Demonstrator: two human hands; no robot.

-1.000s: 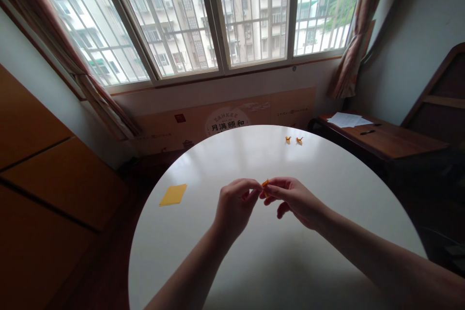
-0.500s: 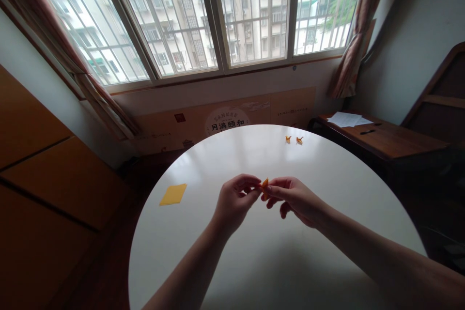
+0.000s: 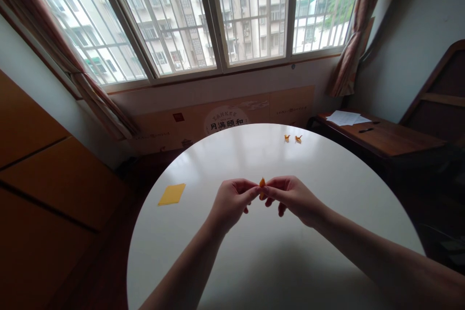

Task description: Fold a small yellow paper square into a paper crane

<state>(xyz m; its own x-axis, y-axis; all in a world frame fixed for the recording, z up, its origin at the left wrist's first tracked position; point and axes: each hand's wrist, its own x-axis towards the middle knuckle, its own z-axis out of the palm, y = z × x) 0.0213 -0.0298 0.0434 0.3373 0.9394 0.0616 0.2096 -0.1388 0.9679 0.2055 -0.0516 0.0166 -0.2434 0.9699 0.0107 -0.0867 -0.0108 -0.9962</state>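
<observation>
A small folded piece of orange-yellow paper (image 3: 262, 183) is pinched upright between both hands, above the middle of the white round table (image 3: 225, 271). My left hand (image 3: 232, 202) grips its left side between thumb and fingertips. On the other side, my right hand (image 3: 292, 197) pinches it with thumb and forefinger, the lower fingers curled loosely beneath. Fingertips cover much of the paper, so its folds are hard to make out. Toward the table's far edge stand two small orange folded paper birds, one (image 3: 286, 138) left of the other (image 3: 298, 139).
A stack of yellow square paper (image 3: 172, 194) lies near the table's left edge. Right of the table, a low wooden side table (image 3: 403, 139) carries white sheets (image 3: 348, 117) and a dark pen-like object (image 3: 365, 131). Barred windows and a printed cardboard panel (image 3: 254, 109) are beyond.
My left thumb and fingers have shifted closer in on the folded paper, and its angle has turned slightly. The right hand keeps its pinch almost unmoved.
</observation>
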